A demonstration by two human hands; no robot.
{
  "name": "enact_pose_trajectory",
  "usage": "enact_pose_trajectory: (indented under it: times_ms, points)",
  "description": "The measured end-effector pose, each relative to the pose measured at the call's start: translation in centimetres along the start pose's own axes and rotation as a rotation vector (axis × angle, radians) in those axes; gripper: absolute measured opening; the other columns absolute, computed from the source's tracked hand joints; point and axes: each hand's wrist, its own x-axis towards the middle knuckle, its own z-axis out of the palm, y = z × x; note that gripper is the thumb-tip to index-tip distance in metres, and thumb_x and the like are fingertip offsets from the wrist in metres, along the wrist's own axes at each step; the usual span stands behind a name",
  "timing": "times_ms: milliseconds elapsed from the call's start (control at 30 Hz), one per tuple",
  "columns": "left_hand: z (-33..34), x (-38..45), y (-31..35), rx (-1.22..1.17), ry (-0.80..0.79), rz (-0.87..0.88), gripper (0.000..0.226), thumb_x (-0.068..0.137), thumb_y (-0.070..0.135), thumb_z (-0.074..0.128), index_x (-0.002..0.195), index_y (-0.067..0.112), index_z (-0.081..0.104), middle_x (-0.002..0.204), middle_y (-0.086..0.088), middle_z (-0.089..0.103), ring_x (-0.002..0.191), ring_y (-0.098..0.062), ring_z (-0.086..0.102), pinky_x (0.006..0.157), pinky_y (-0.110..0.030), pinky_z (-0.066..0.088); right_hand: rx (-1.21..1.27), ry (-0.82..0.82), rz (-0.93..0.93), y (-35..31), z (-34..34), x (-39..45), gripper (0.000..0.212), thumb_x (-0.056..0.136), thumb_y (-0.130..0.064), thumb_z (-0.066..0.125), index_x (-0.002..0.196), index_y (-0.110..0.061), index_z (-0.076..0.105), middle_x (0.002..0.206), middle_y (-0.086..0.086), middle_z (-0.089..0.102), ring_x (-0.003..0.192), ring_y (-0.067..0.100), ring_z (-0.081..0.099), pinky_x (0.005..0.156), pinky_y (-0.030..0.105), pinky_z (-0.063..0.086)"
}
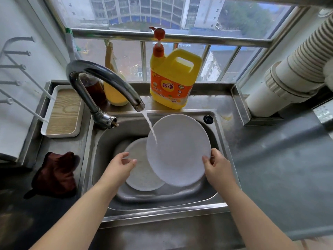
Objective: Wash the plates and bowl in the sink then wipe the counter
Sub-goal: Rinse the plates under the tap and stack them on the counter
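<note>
While water runs, right hand grips plate, left hand loose.

Barred window overlooks grey daylit buildings.

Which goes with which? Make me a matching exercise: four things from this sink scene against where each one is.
Things:
1. upper plate
2. lower plate
3. detergent bottle
4. dark red cloth

Places:
A. on the counter left of the sink
B. lying in the sink basin
C. on the ledge behind the sink
D. held under the running water by the right hand

Pairs: 1-D, 2-B, 3-C, 4-A
</note>
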Motion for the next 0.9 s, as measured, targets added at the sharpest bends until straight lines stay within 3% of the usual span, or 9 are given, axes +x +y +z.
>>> enact_pose_trajectory:
  times_ms: [33,100,233,367,500,633,767,833,900]
  points:
    - [0.1,0.0,0.0,0.020,0.015,0.009,0.046,0.093,0.021,0.062,0.136,0.017,0.046,0.124,-0.006,0.058,0.111,-0.022,0.057,0.101,-0.043,0.046,-0.089,0.047,-0.064,0.0,-0.5,-0.3,0.016,0.095,-0.017,0.053,0.081,-0.011,0.049,0.062,-0.003,0.054,0.058,0.018,0.054,0.050,0.016,0.040]
    - [0.4,0.0,0.0,0.057,0.016,0.030,0.034,0.092,0.019,0.062,0.125,0.018,0.053,0.117,-0.005,0.061,0.107,-0.020,0.059,0.098,-0.042,0.048,-0.285,0.168,-0.199,0.1,-1.3,-0.9,0.015,0.093,-0.013,0.056,0.080,-0.009,0.048,0.056,0.001,0.052,0.052,0.027,0.054,0.050,0.029,0.037]
    - [1.2,0.0,0.1,0.177,-0.007,0.086,0.018,0.092,0.018,0.062,0.109,0.019,0.059,0.104,-0.005,0.065,0.099,-0.020,0.062,0.087,-0.035,0.050,-0.474,0.361,-0.404,0.4,-2.4,-1.6,0.012,0.083,-0.005,0.063,0.075,-0.006,0.055,0.046,0.004,0.049,0.037,0.027,0.048,0.048,0.020,0.027]
    - [2.6,-0.1,0.6,0.326,-0.017,0.165,0.014,0.091,0.019,0.061,0.105,0.019,0.061,0.097,-0.004,0.067,0.092,-0.020,0.065,0.083,-0.034,0.051,-0.512,0.420,-0.475,0.7,-3.7,-2.2,0.004,0.078,-0.007,0.061,0.077,-0.004,0.060,0.047,0.004,0.051,0.038,0.024,0.048,0.047,0.019,0.025]
    - [3.9,-0.1,1.2,0.409,-0.044,0.208,0.012,0.092,0.019,0.059,0.104,0.020,0.060,0.095,-0.003,0.065,0.089,-0.020,0.064,0.073,-0.029,0.047,-0.216,0.406,-0.135,1.8,-5.3,-2.6,0.014,0.094,-0.013,0.054,0.082,-0.007,0.059,0.055,0.001,0.050,0.052,0.029,0.047,0.053,0.028,0.030]
    - [5.3,0.1,2.0,0.436,-0.069,0.225,0.009,0.093,0.018,0.057,0.102,0.019,0.059,0.093,-0.003,0.064,0.087,-0.021,0.063,0.063,-0.027,0.044,0.055,0.487,0.193,5.6,-7.6,-2.3,0.029,0.088,-0.027,0.053,0.078,0.000,0.060,0.066,0.016,0.062,0.065,0.037,0.057,0.060,0.039,0.047]
    - [6.2,0.2,2.5,0.443,-0.091,0.240,0.009,0.093,0.016,0.057,0.102,0.017,0.060,0.089,-0.004,0.064,0.082,-0.021,0.065,0.061,-0.026,0.044,0.386,0.584,0.588,10.6,-9.4,-1.6,0.023,0.089,-0.012,0.059,0.069,-0.002,0.060,0.077,0.023,0.063,0.074,0.036,0.062,0.080,0.062,0.051]
    - [6.6,0.2,2.5,0.446,-0.093,0.239,0.010,0.092,0.014,0.058,0.102,0.015,0.061,0.085,-0.005,0.065,0.078,-0.020,0.065,0.062,-0.028,0.045,0.531,0.637,0.705,12.5,-9.9,-1.4,0.024,0.089,-0.008,0.059,0.066,-0.008,0.056,0.089,0.024,0.065,0.080,0.029,0.057,0.085,0.058,0.051]
    - [6.8,0.3,2.3,0.447,-0.091,0.234,0.011,0.092,0.012,0.059,0.102,0.013,0.062,0.084,-0.006,0.065,0.077,-0.021,0.066,0.068,-0.031,0.048,0.644,0.673,0.774,13.5,-10.4,-1.3,0.017,0.090,-0.003,0.056,0.074,-0.006,0.059,0.110,0.028,0.062,0.086,0.028,0.055,0.075,0.046,0.050]
